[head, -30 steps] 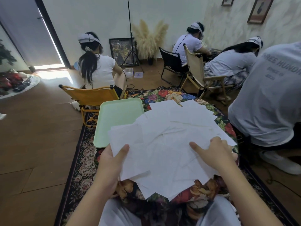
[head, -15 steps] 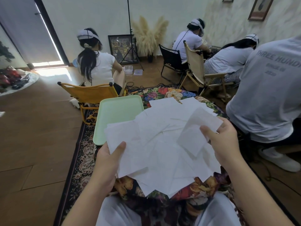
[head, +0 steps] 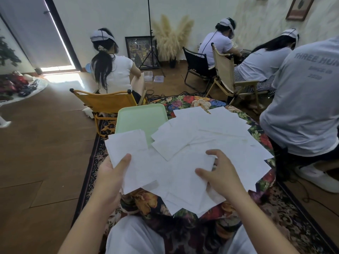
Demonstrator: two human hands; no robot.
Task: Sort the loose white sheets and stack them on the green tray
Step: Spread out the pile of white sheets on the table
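Left hand (head: 110, 177) holds small stack of white sheets (head: 132, 158), thumb on top. Right hand (head: 219, 176) over loose sheets (head: 211, 136), fingers curled, touching paper. Sheets spread on flowery tablecloth (head: 190, 103). Green tray (head: 139, 118) beside pile, near orange chair (head: 104, 102).

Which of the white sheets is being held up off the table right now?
The sheet at the far left, overlapping the near edge of the green tray. The left hand pinches it, thumb on top; the others lie fanned on the tablecloth.
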